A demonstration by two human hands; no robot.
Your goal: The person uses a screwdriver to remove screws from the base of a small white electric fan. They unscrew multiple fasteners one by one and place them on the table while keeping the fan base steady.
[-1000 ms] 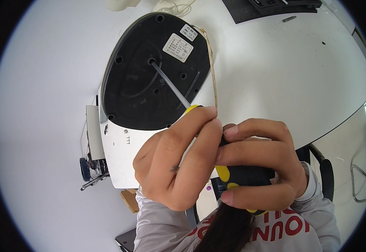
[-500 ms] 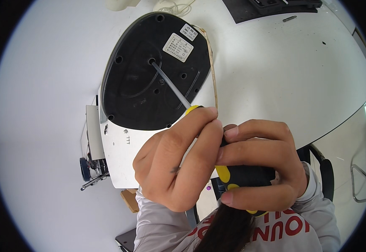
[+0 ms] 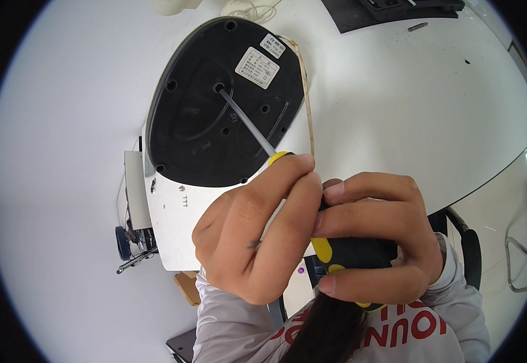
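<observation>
A screwdriver [image 3: 249, 123] with a long grey shaft and a black and yellow handle is held in both hands. Its tip sits in a hole of a black rounded base plate [image 3: 184, 136], which bears two white labels and several other holes. My left hand [image 3: 257, 230] is closed around the front of the handle, by its yellow collar. My right hand [image 3: 378, 236] wraps the thick rear part of the handle. The screw, if any, under the tip is hidden in the hole. A pale cord [image 3: 307, 103] runs along the plate's right side toward my left fingers.
Several small screws [image 3: 184, 198] lie on the white table [image 3: 396, 109] below the plate. Farther off are a coiled cable [image 3: 251, 12], a loose driver bit [image 3: 418, 26] and a black tool case [image 3: 408, 7] on a dark mat. A black chair [image 3: 470, 254] stands at the right.
Almost nothing differs. Both hands keep their grip and the screwdriver tip stays in the same hole; the whole picture shifts very slightly.
</observation>
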